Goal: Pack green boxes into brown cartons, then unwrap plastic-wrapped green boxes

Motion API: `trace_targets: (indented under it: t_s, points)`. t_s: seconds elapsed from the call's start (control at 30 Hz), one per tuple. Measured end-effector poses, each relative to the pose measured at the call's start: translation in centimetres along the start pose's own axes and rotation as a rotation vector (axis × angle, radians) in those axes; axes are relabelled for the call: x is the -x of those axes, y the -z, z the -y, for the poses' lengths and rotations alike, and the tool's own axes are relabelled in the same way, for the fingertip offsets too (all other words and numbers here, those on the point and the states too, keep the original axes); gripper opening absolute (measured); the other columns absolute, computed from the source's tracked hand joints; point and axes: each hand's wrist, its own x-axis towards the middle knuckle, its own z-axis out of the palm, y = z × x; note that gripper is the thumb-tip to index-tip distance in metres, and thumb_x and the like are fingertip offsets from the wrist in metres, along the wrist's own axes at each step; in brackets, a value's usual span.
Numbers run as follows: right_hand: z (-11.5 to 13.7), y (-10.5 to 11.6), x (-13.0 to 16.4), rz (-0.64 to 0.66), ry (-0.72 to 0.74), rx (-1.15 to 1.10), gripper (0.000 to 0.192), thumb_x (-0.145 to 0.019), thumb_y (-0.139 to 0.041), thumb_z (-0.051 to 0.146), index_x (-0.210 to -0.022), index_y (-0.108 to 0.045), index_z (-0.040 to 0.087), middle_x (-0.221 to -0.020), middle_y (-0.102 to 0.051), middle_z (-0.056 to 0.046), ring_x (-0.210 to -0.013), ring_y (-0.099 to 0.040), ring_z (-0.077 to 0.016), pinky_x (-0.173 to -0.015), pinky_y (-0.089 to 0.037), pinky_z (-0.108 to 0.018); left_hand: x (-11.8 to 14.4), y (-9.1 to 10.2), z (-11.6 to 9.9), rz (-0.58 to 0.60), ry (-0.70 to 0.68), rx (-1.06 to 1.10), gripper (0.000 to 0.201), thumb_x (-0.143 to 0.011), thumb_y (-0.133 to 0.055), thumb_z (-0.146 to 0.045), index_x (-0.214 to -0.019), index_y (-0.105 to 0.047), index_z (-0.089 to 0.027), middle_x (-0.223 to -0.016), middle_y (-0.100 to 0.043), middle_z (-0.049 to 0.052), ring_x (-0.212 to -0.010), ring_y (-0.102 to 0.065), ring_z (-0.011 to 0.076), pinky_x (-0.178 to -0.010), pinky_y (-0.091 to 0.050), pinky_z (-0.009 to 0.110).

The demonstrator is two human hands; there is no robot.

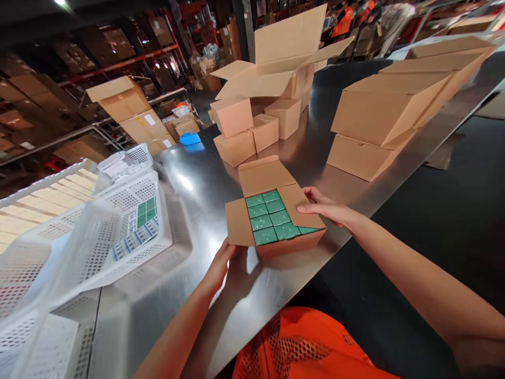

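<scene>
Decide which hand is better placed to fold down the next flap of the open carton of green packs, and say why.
Probably the right hand: it already lies flat on the right flap of the carton, so it could press that down. The left hand only touches the left flap's lower edge.

Orange mesh vest (303, 347), perforated weave, at bottom of view. 2 bare forearms, no sleeves. Left hand (224, 266), right hand (329, 208): no gloves.

Dim surroundings, overhead glare on steel table (189, 184), warped edges.
</scene>
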Motion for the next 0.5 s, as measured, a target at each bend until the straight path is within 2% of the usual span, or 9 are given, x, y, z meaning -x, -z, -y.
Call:
trace_targets:
  t_s: [0.03, 0.1, 0.17, 0.23, 0.3, 0.37, 0.43, 0.5]
  points:
    - [0.3, -0.6, -0.4, 0.013, -0.001, -0.009, 0.065, -0.068, -0.085, 0.053, -0.121, -0.054, 0.031, -0.123, -0.067, -0.007, -0.115, -0.064, -0.034, -0.093, -0.058, -0.052, -1.5, -0.8, -0.4, -0.001, 0.025, 0.079, 0.047, -0.085, -0.074, -0.041, -0.129, -0.067, -0.027, -0.134, -0.069, 0.012, -0.13, -0.06, 0.0378, -0.109, -0.048, 0.065]
    - [1.0, -1.1, -1.3, 0.024, 0.05, -0.017, 0.092, -0.061, -0.089, 0.05, -0.138, -0.042, 0.032, -0.144, -0.054, -0.011, -0.132, -0.053, -0.0359, -0.105, -0.052, -0.056, -4.4, -1.5, -0.9, 0.007, 0.067, 0.226, 0.037, -0.093, -0.063, -0.038, -0.128, -0.066, -0.025, -0.133, -0.07, 0.012, -0.13, -0.062, 0.0341, -0.105, -0.052, 0.06]
    - [1.6, -1.1, -2.0, 0.009, 0.188, 0.002, 0.115, -0.055, -0.092, 0.046, -0.151, -0.029, 0.034, -0.16, -0.035, -0.011, -0.148, -0.035, -0.0356, -0.115, -0.041, -0.057, -6.9, -1.2, -1.2, 0.031, 0.108, 0.309, 0.04, -0.095, -0.058, -0.033, -0.134, -0.061, -0.024, -0.14, -0.065, 0.014, -0.128, -0.064, 0.0312, -0.098, -0.058, 0.052]
    - [1.9, -0.8, -2.0, -0.034, 0.37, 0.017, 0.126, -0.055, -0.094, 0.041, -0.156, -0.018, 0.04, -0.162, -0.031, -0.008, -0.152, -0.027, -0.0321, -0.119, -0.035, -0.055, -8.5, -0.7, -1.7, 0.036, 0.162, 0.366, 0.054, -0.09, -0.065, -0.027, -0.143, -0.053, -0.025, -0.149, -0.057, 0.016, -0.127, -0.064, 0.0308, -0.091, -0.061, 0.046]
    - [2.1, -0.3, -1.4, -0.058, 0.49, -0.005, 0.123, -0.061, -0.092, 0.038, -0.156, -0.015, 0.05, -0.152, -0.043, -0.003, -0.145, -0.039, -0.0287, -0.115, -0.039, -0.052, -9.2, -0.4, -2.4, -0.012, 0.161, 0.364, 0.073, -0.081, -0.074, -0.02, -0.148, -0.046, -0.028, -0.154, -0.052, 0.015, -0.131, -0.061, 0.0318, -0.093, -0.059, 0.045]
    - [2.2, 0.0, -0.3, -0.063, 0.535, -0.013, 0.11, -0.066, -0.091, 0.039, -0.154, -0.026, 0.053, -0.139, -0.052, 0.0, -0.135, -0.049, -0.0275, -0.113, -0.042, -0.049, -9.2, -0.3, -3.4, -0.084, 0.054, 0.283, 0.08, -0.078, -0.075, -0.017, -0.15, -0.041, -0.03, -0.155, -0.05, 0.013, -0.139, -0.053, 0.0322, -0.104, -0.053, 0.049]
    - [2.3, 0.1, 1.2, -0.044, 0.565, 0.033, 0.087, -0.068, -0.09, 0.043, -0.144, -0.048, 0.047, -0.136, -0.054, -0.001, -0.132, -0.05, -0.0294, -0.115, -0.04, -0.049, -8.5, -0.3, -4.4, -0.138, -0.122, 0.186, 0.073, -0.079, -0.075, -0.021, -0.146, -0.045, -0.029, -0.152, -0.053, 0.011, -0.147, -0.042, 0.0321, -0.115, -0.041, 0.054]
    - [2.4, -0.2, 2.7, -0.027, 0.599, 0.109, 0.063, -0.068, -0.09, 0.046, -0.126, -0.065, 0.041, -0.139, -0.052, -0.003, -0.136, -0.046, -0.0312, -0.118, -0.035, -0.05, -7.5, -0.2, -5.2, -0.162, -0.294, 0.135, 0.054, -0.082, -0.074, -0.028, -0.132, -0.055, -0.027, -0.142, -0.06, 0.011, -0.149, -0.038, 0.0325, -0.12, -0.033, 0.058]
